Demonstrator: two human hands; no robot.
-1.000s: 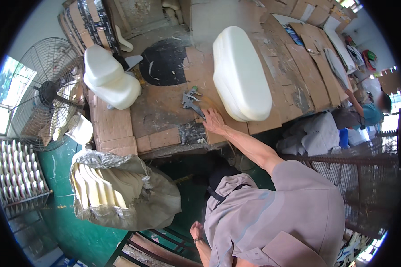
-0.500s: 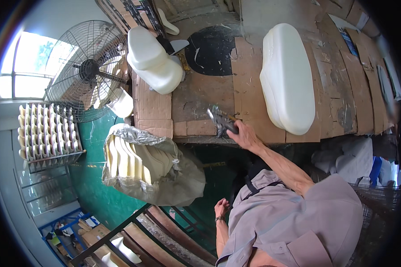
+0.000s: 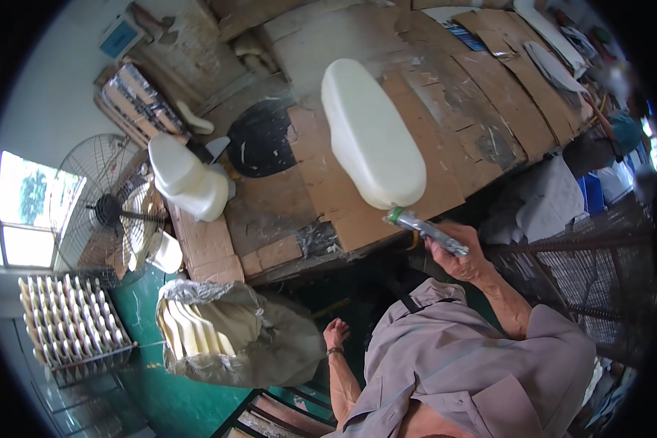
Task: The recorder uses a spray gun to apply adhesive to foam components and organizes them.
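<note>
Currently right hand (image 3: 456,252) fingers closed around a green-capped tube (image 3: 425,228), left hand (image 3: 335,334) apparently empty; tube could smear the white pad (image 3: 372,131).

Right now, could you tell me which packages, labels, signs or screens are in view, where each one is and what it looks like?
Tube: held in the right hand at the table's near edge; slim, grey, green cap.
Sack: on the green floor below the table; crumpled, grey-silver, open, holding pale curved pieces.
Printed sheet: far end of the table; flat, blue and white.
Wall sign: upper left; small, blue-framed rectangle.
</note>
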